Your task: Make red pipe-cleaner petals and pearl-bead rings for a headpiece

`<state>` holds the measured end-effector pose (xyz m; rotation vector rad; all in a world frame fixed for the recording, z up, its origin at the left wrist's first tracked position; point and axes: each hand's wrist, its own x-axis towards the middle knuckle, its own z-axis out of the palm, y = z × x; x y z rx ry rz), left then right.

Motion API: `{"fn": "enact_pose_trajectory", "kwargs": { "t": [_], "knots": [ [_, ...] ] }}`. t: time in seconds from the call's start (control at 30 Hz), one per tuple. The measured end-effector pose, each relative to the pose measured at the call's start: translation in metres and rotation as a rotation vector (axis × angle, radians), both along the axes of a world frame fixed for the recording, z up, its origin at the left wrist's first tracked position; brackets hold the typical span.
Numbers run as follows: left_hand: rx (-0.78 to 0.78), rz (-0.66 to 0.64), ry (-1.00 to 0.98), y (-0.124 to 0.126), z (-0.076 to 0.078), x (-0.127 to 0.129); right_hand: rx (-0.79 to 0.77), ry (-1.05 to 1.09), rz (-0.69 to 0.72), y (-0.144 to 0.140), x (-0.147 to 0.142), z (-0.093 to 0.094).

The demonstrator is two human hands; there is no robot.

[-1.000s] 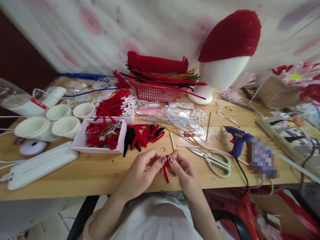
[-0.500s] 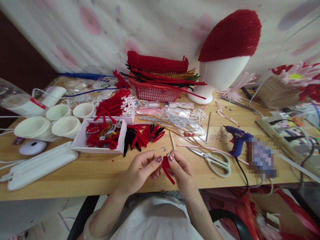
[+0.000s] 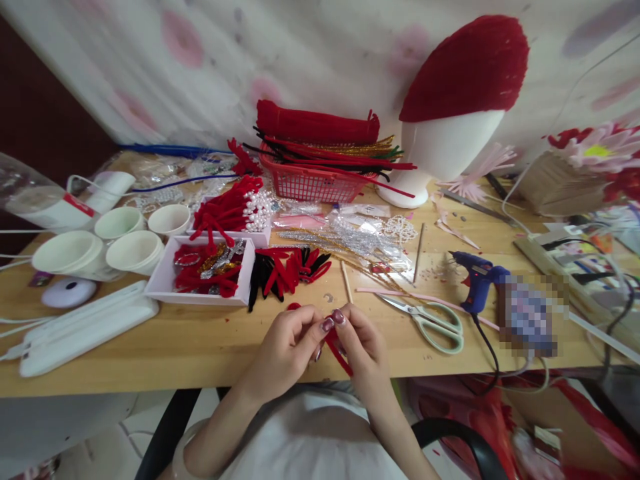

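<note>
Both hands meet over the front edge of the wooden table (image 3: 190,347). My left hand (image 3: 287,347) and my right hand (image 3: 363,343) pinch a small red pipe-cleaner piece (image 3: 339,353) between thumbs and forefingers; its tail slants down between the palms. A tip of red shows above my left hand's knuckles. Just beyond the hands lies a pile of red and black bent pieces (image 3: 287,270), and a thin wooden stick (image 3: 346,281).
Scissors (image 3: 430,320) and a blue glue gun (image 3: 480,280) lie to the right. A white tray (image 3: 167,283) of red pieces, paper cups (image 3: 133,250), a red basket (image 3: 317,183) of pipe cleaners and a foam head with a red cap (image 3: 460,73) stand further back.
The hands shifted slightly toward me and lower, turning the red piece; its tail now slants down to the right, and a red tip shows above the left knuckles.
</note>
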<state>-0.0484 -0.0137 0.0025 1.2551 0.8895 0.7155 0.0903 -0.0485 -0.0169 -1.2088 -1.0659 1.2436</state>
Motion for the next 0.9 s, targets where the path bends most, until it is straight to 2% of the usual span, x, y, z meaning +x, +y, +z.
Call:
{"fn": "enact_pose_trajectory", "kwargs": {
  "t": [0.1,0.23,0.47,0.6,0.73,0.8,0.9],
  "knots": [
    [0.008,0.1,-0.017,0.0,-0.005,0.001,-0.011,-0.05,0.092,0.005,0.008,0.003],
    [0.082,0.261,0.007,0.001,-0.006,0.001,0.056,-0.197,0.215,0.003,0.012,0.009],
    [0.156,0.37,0.056,0.001,-0.007,-0.003,0.135,-0.283,0.213,0.002,0.009,0.011],
    [0.179,0.222,0.167,0.01,-0.008,-0.012,0.098,-0.288,0.135,0.007,0.022,0.01],
    [0.401,0.036,0.387,0.022,-0.007,-0.012,0.187,-0.391,0.246,0.015,0.035,0.01],
    [0.457,-0.017,0.456,0.027,-0.009,-0.011,0.211,-0.455,0.271,0.019,0.037,0.006],
    [0.47,-0.042,0.52,0.03,-0.014,-0.013,0.19,-0.6,0.234,0.023,0.036,-0.006]
  ]
}}
